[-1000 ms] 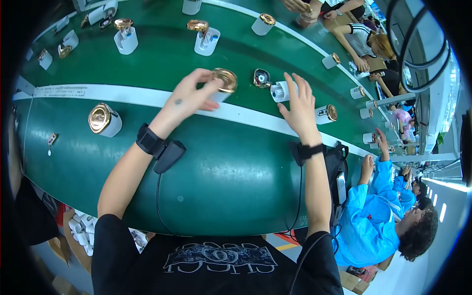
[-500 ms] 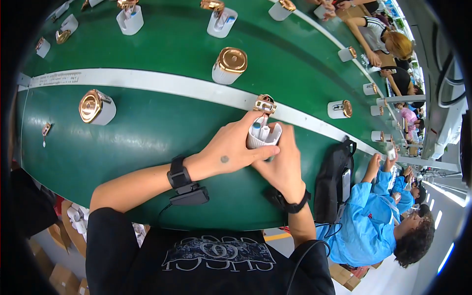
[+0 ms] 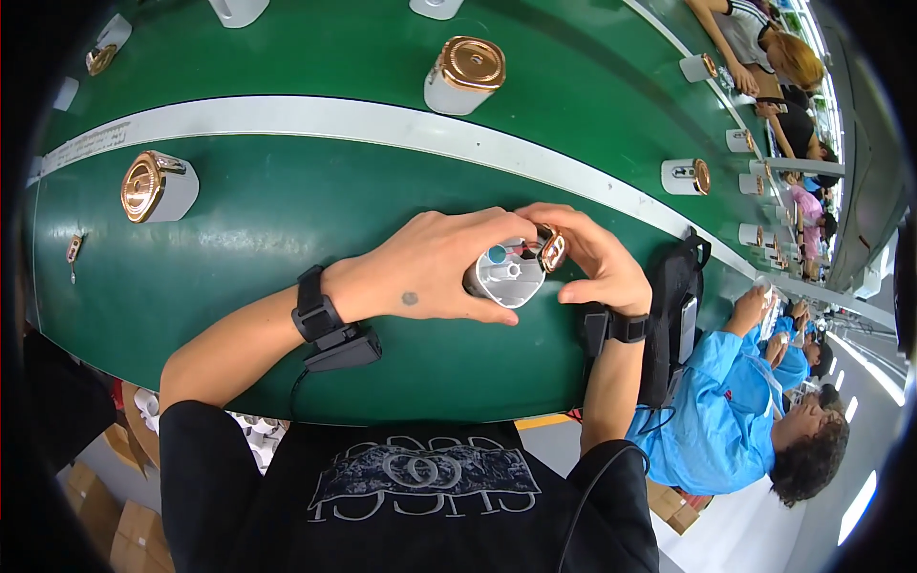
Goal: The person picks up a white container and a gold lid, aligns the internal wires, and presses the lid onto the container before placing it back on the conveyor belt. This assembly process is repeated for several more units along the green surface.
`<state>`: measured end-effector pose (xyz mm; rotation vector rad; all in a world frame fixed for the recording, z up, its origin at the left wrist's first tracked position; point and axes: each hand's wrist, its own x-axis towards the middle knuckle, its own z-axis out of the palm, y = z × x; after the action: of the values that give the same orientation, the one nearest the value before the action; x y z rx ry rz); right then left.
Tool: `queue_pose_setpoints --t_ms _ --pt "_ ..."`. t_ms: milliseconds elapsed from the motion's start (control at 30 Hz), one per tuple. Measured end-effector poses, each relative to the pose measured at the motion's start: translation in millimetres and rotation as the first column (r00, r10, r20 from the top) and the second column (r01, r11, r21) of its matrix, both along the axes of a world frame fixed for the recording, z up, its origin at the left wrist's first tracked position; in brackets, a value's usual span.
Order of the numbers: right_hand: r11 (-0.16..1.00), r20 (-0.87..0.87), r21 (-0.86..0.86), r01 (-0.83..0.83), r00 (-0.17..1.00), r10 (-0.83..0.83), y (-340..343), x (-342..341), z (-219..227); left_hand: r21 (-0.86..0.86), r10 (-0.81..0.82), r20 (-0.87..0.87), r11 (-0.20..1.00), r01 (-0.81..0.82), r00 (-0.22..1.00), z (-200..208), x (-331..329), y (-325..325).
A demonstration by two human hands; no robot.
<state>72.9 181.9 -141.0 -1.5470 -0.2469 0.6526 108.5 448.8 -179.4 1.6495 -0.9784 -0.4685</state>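
My left hand is closed around a white plastic housing, thumb along its near side and fingers over the far side. The housing's open end faces up and shows inner ribs, a round blue-green part and some wiring. At its right rim a gold-coloured cap stands tilted on edge. My right hand curls around that cap, its fingers over the far edge and its thumb apart on the near side. Whether the cap touches the housing is hard to make out.
A white unit with a gold top stands left, near a small gold part. Past the white divider strip are more units on green surface. A black bag lies right, beside a blue-clothed co-worker.
The gold cap has come from beyond the housing to its right rim. My right hand has shifted from the housing's side to the cap, and the housing's opening faces up more.
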Motion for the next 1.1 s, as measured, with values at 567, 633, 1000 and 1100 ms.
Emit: queue_pose_setpoints --t_ms 567,633,1000,1100 --pt "0.889 -0.576 0.103 0.446 0.756 -0.313 40 -25 18 0.026 0.313 0.425 0.934 -0.357 0.849 5 -9 -2" --pt "0.893 -0.319 -0.083 0.443 0.837 -0.445 49 -33 24 0.018 0.312 0.429 0.935 -0.354 0.847 4 -9 -3" --pt "0.457 0.622 -0.774 0.438 0.66 0.421 87 -57 69 0.032 0.321 0.509 0.92 -0.39 0.799 -1 -12 -6" --pt "0.516 0.686 -0.695 0.501 0.678 0.264 75 -56 61 0.014 0.348 0.406 0.922 -0.386 0.845 5 -16 -11"
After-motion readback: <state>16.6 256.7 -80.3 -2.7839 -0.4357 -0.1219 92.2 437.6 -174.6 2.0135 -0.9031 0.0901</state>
